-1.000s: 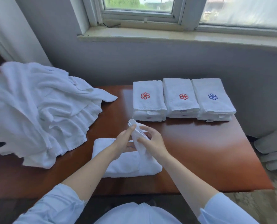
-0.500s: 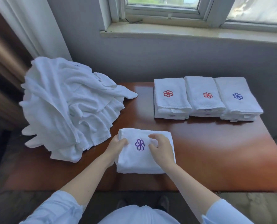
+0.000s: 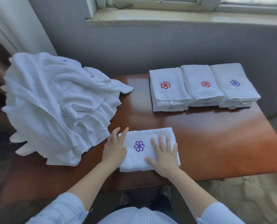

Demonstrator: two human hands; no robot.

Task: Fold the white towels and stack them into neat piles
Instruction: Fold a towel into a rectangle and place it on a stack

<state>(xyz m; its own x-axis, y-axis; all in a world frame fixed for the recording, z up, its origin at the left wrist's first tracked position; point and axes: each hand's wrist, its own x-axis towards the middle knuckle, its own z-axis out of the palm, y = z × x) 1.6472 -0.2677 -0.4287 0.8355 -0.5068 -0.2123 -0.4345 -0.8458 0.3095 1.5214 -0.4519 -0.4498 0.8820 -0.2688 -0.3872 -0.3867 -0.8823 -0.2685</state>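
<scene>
Indoors, folded towels (image 3: 200, 94) line a glossy wooden table (image 3: 199, 135) below a pale windowsill (image 3: 166, 16).

Upper garment (image 3: 134, 215): pale blue fabric, seen across the torso at the lower edge of the head view.

Left sleeve (image 3: 60, 209): same pale blue, ending near the elbow, with the forearm bare beyond it. A short loose thread projects from the cuff edge.

Right sleeve (image 3: 218, 214): identical colour, also ending near the elbow (its lower part is cut off by the frame edge).

Left grip (image 3: 114, 147) and right grip (image 3: 164, 156): uncovered.

Footwear: two dark shoes (image 3: 165, 192), toes showing just beyond the torso.
</scene>
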